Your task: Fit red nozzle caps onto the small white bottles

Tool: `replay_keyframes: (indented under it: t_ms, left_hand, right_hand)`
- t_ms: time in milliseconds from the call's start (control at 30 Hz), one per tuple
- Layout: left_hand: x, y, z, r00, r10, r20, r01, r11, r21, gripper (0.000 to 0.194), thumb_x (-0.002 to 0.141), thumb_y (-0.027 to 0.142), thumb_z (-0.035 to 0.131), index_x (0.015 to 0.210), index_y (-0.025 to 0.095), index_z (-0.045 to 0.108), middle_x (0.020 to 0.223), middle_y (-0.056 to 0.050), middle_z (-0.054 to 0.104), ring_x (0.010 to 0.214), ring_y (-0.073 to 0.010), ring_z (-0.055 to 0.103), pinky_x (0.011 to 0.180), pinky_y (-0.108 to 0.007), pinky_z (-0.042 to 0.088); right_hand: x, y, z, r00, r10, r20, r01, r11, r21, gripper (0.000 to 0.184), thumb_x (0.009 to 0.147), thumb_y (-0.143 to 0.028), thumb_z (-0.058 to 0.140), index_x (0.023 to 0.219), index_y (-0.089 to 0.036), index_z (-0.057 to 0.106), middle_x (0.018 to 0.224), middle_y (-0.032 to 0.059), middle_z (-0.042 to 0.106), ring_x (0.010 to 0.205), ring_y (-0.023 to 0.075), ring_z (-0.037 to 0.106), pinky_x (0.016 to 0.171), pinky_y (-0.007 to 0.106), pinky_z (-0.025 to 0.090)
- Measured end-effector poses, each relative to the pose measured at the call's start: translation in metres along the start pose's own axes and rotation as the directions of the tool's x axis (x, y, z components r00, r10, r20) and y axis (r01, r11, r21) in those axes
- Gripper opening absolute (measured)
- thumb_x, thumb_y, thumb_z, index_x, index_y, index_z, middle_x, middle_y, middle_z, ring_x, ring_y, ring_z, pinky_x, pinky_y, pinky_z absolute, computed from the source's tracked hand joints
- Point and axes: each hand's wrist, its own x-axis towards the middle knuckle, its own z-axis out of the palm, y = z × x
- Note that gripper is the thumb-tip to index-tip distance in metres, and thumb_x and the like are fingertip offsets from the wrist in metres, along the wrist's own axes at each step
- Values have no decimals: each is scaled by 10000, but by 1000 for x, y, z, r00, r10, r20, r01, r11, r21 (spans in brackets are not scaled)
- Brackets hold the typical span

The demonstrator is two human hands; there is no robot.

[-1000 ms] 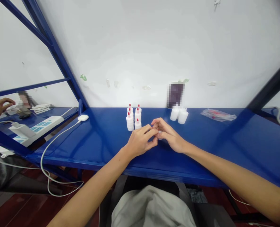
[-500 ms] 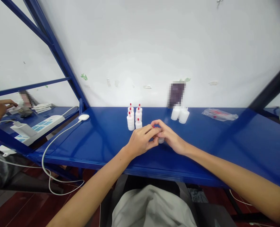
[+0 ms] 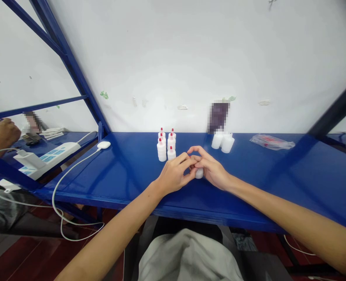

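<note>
White, a bottle (image 3: 199, 173) is held in both hands (image 3: 174, 173) (image 3: 215, 171), curled nearly closed, probably around its hidden top.

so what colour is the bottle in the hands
White, at least the visible part of the bottle; it shows best in the head view.

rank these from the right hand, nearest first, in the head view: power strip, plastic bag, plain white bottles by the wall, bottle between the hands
1. Bottle between the hands: right at the right hand's fingers.
2. Plain white bottles: just beyond it, toward the wall.
3. Plastic bag: off to the right.
4. Power strip: far left.
</note>
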Motion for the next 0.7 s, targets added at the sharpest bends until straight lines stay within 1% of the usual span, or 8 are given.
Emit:
replay_keyframes:
  t_ms: [100, 200, 267, 333, 433, 567, 633, 700]
  left_hand:
    - [0, 0, 0, 1000, -29, 2, 29, 999, -23, 127, 943, 238, 503, 985, 179, 608, 822, -19, 576, 699, -122, 556, 635, -243, 455]
    - [1, -3, -2, 989, -111, -102, 106, 993, -55, 118, 936, 223, 510, 971, 182, 615, 743, 11, 566, 619, -101, 510, 599, -227, 419]
    - [2, -6, -5, 953, -208, -220, 191, 977, -96, 139, 952, 211, 479, 930, 181, 613, 691, 29, 555, 562, -84, 475, 571, -213, 397]
    - [2, -9, -8, 918, -290, -272, 262, 956, -135, 175, 969, 211, 449, 885, 178, 599, 635, 47, 526, 510, -72, 437, 537, -205, 371]
    - [-1, -10, -11, 942, -289, -170, 262, 951, -163, 166, 970, 225, 448, 913, 180, 596, 599, 59, 499, 482, -72, 417, 516, -205, 354]
    - [-5, -5, -8, 984, -174, 23, 175, 967, -187, 214, 939, 254, 514, 1125, 183, 590, 686, 36, 572, 548, -89, 481, 559, -213, 399]
    - [-4, -2, -6, 988, -151, 20, 152, 968, -200, 234, 930, 262, 546, 1143, 181, 600, 712, 24, 590, 571, -93, 488, 574, -215, 407]
    - [-2, -1, -6, 983, -179, -41, 164, 958, -236, 201, 939, 262, 546, 1104, 178, 625, 718, 16, 603, 570, -89, 481, 575, -211, 404]
  right_hand:
    - [-1, -3, 1, 999, -36, 0, 36, 998, -52, 366, 796, -235, 524, 1152, -277, 453, 763, -31, 528, 603, 141, 462, 566, 266, 359]
    - [-3, -8, 1, 989, -149, -1, 147, 977, -151, 350, 865, -296, 534, 1204, -268, 451, 842, -4, 543, 684, 152, 493, 618, 282, 385]
    - [-5, -11, 0, 973, -229, -4, 222, 948, -229, 367, 874, -288, 547, 1228, -269, 450, 920, 12, 544, 770, 160, 510, 683, 294, 405]
    - [-5, -10, -2, 967, -256, -10, 243, 928, -284, 369, 866, -257, 557, 1222, -271, 462, 951, 12, 531, 804, 158, 513, 714, 298, 411]
    - [-2, -6, -4, 978, -204, -37, 187, 947, -263, 272, 877, -267, 542, 1147, -259, 504, 896, 1, 514, 738, 145, 504, 657, 289, 403]
    - [3, 1, -4, 989, -124, -75, 120, 991, -60, 260, 868, -323, 585, 1111, -270, 512, 901, -1, 534, 687, 133, 515, 595, 275, 396]
    - [5, 3, -4, 992, -108, -60, 110, 994, 22, 290, 863, -334, 609, 1129, -275, 510, 916, 0, 542, 715, 137, 537, 625, 282, 423]
    - [7, 5, -5, 993, -113, -44, 115, 993, 37, 292, 883, -349, 599, 1151, -272, 513, 919, 1, 548, 761, 144, 551, 682, 293, 448]
